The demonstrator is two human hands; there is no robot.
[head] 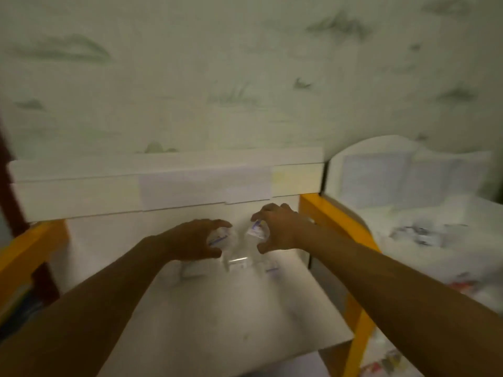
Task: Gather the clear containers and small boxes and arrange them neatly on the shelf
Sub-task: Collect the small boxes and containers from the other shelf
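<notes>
Gripping one clear container apiece, both hands hovered low over the white shelf, side by side.

The left hand (197, 239) curled around a clear container (223, 235), and the right hand (275, 228) clasped its twin (257, 229) just beside it, both over the back of the shelf (217, 308), near the white boxes (163, 186) beyond the fingers. Two slick containers so close could have knocked together or tipped on landing, I judged. Blur smeared everything: labels unreadable, container bases and more clear items below the hands hard to separate; a bed (422, 213) lay off the right hand.
</notes>
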